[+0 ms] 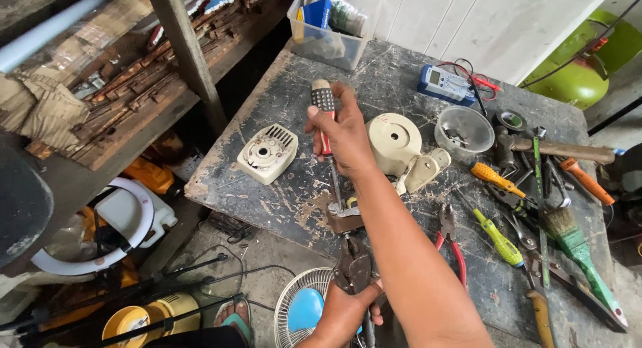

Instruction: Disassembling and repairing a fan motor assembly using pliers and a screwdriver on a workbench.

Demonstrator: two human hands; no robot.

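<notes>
My right hand (344,137) grips the red-and-black handle of a screwdriver (323,97), held nearly upright. Its shaft runs down to a small metal part (344,215) at the near edge of the worn dark workbench (281,207). Just below that edge, my left hand (344,314) holds dark pliers (353,268) whose jaws reach up to the part. My right forearm crosses the bench from the lower right.
A cream vented cover (267,154) and a cream round housing (394,144) flank my right hand. To the right lie a clear bowl (463,129), a multimeter (445,84), red-handled pliers (451,244), several screwdrivers, a hammer (562,149) and a green brush (578,248). A fan (301,308) lies on the floor.
</notes>
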